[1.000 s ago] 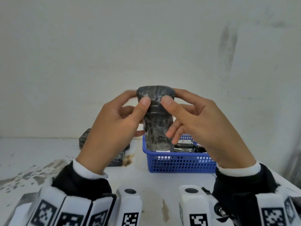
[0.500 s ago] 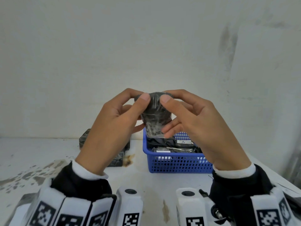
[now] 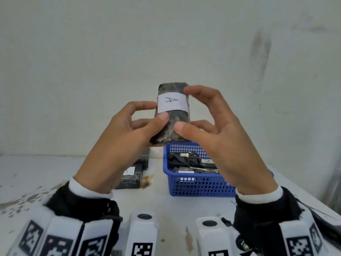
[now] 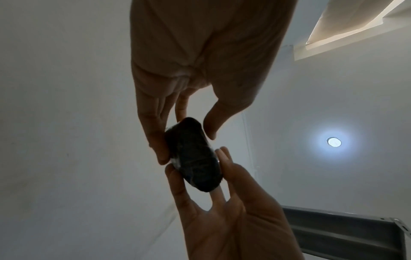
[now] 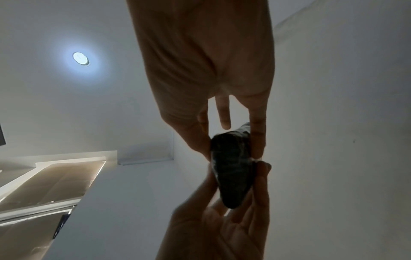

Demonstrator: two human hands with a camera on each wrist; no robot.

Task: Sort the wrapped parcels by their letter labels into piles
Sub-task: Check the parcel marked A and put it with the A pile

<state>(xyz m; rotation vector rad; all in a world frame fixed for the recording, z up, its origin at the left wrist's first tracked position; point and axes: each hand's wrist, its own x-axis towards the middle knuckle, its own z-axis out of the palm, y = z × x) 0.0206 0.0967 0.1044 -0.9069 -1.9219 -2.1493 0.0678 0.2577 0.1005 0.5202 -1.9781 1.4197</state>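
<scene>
The left hand (image 3: 118, 137) is curled round a dark, oblong parcel wrapped in clear film (image 3: 172, 124): its thumb is pressed on the near face just below the label and its fingers are folded behind the left edge. The right hand (image 3: 219, 137) is spread more loosely round the right side, with the thumb laid against the lower near face and the forefinger arched beside the upper right corner; whether that forefinger touches the wrap cannot be told. In the left wrist view, the parcel (image 4: 193, 156) is seen end-on, pinched between fingers of both hands.

The parcel is held up in the air in front of the pale wall, above the far edge of the blue perforated plastic basket (image 3: 201, 185). Its long axis runs nearly upright, leaning slightly, with the top end away from the person. A white paper label (image 3: 172, 103) marked "A" is turned toward the head camera.

More dark wrapped parcels (image 3: 191, 163) are lain in the basket, two with small labels showing. A stack of dark parcels (image 3: 132, 174) is set on the stained white table (image 3: 36, 174), just left of the basket and largely hidden by the left hand; its label cannot be read.
</scene>
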